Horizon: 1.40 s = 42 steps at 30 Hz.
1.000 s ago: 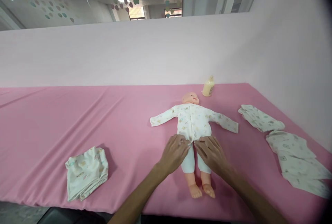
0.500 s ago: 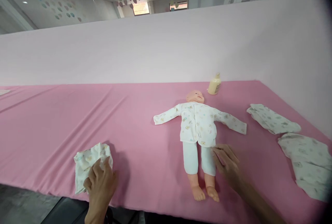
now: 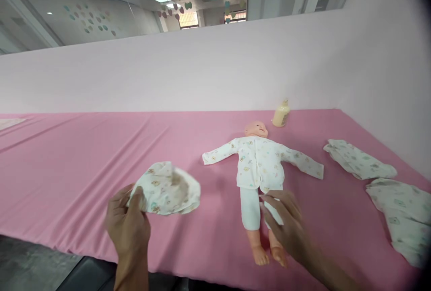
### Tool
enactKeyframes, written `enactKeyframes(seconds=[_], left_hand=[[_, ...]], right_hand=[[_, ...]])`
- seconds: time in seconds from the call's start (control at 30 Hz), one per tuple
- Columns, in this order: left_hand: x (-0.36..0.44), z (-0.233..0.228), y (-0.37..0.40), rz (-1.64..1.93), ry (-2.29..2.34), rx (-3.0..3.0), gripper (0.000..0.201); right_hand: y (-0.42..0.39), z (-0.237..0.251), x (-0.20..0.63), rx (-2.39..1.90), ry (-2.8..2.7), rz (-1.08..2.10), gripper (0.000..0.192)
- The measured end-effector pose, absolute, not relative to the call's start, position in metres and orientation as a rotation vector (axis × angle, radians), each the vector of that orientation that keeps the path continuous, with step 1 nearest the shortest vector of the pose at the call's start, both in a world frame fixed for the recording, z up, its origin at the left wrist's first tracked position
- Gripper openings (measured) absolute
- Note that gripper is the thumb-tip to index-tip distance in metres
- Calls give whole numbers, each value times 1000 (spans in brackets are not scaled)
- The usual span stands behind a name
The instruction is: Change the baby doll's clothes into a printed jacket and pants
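A baby doll (image 3: pixel 257 165) in a white printed top and white trousers lies on its back on the pink tablecloth (image 3: pixel 84 156), arms spread. My left hand (image 3: pixel 128 226) holds a small printed garment (image 3: pixel 166 188) lifted off the cloth, left of the doll. My right hand (image 3: pixel 284 226) rests over the doll's right-side leg, fingers spread and touching the trouser leg.
A cream bottle (image 3: pixel 280 113) stands behind the doll's head near the pink back wall. Two more printed garments (image 3: pixel 358 160) (image 3: pixel 402 212) lie at the right. The table's front edge runs just below my hands.
My left hand left the doll, reached to the folded garment at the left, picked it up and carried it rightward. My right hand stayed by the doll's legs.
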<state>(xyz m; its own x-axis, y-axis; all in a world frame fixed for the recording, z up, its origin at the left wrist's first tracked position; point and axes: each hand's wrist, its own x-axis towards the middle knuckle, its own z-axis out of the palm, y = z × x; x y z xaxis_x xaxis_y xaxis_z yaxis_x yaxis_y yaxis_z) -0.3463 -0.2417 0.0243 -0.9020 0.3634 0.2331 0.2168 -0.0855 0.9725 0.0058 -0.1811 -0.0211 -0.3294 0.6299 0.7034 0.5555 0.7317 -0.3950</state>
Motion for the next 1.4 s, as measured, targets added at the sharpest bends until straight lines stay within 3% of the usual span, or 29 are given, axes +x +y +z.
enactKeyframes(seconds=[0.1, 0.33, 0.53, 0.7, 0.87, 1.07, 1.33, 1.4], left_hand=[[-299, 42, -228, 2137, 1617, 528, 35], [-237, 59, -234, 1770, 1290, 653, 24], [-248, 41, -232, 1538, 1259, 768, 19], [-256, 33, -226, 1350, 1552, 1175, 35], [-260, 44, -215, 1122, 1576, 1521, 20], [-269, 99, -198, 1465, 1629, 1598, 17], [-246, 201, -171, 1961, 1347, 1512, 7], [-241, 223, -166, 1987, 1271, 1569, 16]], right_hand=[[-191, 3, -31, -827, -2097, 232, 42], [-192, 29, -59, -786, -2043, 258, 66], [-178, 40, -38, -796, -2323, 463, 9], [-157, 51, -36, -1052, -2039, 877, 21], [-144, 76, -38, -1079, -1803, 1081, 22], [-133, 120, -24, -980, -1906, 834, 26], [-122, 188, -2, -891, -1826, 757, 38], [-128, 209, 1, -854, -1774, 595, 37]])
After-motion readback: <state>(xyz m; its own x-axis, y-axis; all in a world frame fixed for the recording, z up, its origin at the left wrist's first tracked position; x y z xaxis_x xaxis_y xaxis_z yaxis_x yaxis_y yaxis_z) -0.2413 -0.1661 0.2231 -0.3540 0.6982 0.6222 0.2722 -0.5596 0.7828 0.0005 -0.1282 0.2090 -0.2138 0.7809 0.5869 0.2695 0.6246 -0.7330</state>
